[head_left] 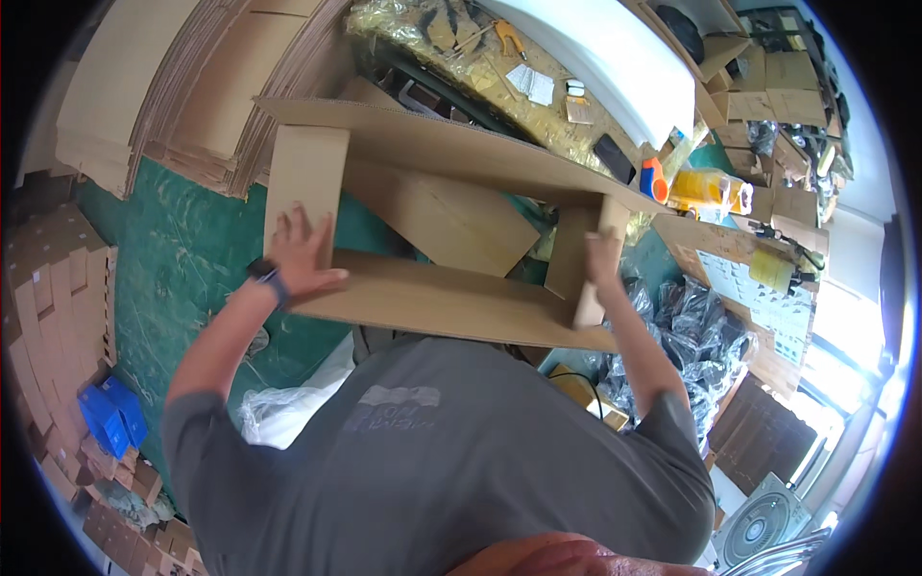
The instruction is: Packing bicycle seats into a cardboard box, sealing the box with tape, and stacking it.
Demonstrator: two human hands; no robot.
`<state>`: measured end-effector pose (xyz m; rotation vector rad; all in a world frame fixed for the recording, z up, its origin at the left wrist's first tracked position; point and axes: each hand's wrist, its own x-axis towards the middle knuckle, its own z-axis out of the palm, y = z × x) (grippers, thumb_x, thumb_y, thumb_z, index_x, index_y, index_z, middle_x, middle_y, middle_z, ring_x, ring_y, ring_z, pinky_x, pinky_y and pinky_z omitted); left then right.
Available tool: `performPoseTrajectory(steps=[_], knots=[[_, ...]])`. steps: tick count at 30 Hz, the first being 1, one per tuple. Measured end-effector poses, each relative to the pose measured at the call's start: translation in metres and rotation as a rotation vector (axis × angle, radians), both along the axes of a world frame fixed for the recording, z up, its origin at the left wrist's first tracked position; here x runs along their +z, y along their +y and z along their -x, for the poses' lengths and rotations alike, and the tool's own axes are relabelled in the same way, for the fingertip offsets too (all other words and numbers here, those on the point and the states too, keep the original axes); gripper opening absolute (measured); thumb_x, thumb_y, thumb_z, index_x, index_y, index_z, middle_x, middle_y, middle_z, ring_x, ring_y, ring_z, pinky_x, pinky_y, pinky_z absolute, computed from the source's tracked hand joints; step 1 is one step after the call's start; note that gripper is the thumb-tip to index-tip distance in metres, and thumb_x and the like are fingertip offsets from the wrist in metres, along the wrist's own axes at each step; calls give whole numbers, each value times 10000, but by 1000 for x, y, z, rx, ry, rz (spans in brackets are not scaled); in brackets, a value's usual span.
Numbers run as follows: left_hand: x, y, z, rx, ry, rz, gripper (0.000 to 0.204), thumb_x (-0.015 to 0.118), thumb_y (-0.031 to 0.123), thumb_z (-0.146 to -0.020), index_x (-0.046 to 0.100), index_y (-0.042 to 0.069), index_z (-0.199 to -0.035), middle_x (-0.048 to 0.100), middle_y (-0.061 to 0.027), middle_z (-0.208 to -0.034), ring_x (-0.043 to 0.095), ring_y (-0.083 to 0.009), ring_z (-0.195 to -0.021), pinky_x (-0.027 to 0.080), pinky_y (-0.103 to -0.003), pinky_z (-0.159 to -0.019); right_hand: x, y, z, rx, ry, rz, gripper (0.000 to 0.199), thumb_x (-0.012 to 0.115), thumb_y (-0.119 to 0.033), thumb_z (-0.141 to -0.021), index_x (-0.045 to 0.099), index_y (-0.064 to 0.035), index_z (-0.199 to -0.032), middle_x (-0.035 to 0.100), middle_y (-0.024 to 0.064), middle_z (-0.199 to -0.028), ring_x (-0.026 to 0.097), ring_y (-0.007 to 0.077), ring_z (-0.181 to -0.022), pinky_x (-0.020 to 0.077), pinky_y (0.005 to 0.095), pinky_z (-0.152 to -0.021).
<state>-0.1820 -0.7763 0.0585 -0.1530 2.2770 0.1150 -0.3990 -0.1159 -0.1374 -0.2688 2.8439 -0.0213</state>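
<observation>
A long brown cardboard box (451, 300) stands open in front of me, its long side flaps raised and its short end flaps folded outward. My left hand (300, 255) is open, with its fingers spread flat on the left end flap (309, 163); a dark watch is on that wrist. At the other end, my right hand (603, 264) is closed around the edge of the narrow right end flap (589, 305), and part of its fingers is hidden. Through the box's opening, a slanting cardboard panel (447, 219) shows.
Flat cardboard stacks (206, 86) stand at far left. Beyond the box, a tape-covered bench (567, 115) bears an orange-handled tool (509, 36), a dark phone (615, 158) and an orange-and-blue tape dispenser (654, 180). Black plastic-wrapped items (687, 331) lie at right; blue boxes (110, 418) are at lower left.
</observation>
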Motion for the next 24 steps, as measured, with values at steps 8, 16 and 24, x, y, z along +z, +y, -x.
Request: performPoseTrajectory(steps=[8,16,24], knots=[[22,18,-60,82,-15,-924,1056,796,684,-793,508,-32,-1515,569,-320,-1459,577,-384,-1361,480,-480,-1120,60,-98,9,298,-492,-289,743,693,-608,-905,563,-157,-1482,636,280,-1365,555,491,-1330,507,586,-1063],[-33,28,16,-29,867,-112,1143,932,456,-647,416,1,-1560,419,-269,-1608,400,-417,-1501,349,-546,-1224,219,-247,94,673,635,158,618,813,-247,-828,587,-124,-1390,632,158,-1344,582,350,-1275,453,491,-1105],[-118,133,7,-304,1273,89,720,745,343,-929,443,107,-1539,386,-230,-1649,350,-448,-1538,195,-707,-1244,142,-156,-14,725,433,509,417,643,-354,-988,658,-83,-1305,695,207,-1279,660,385,-1184,489,517,-1080]])
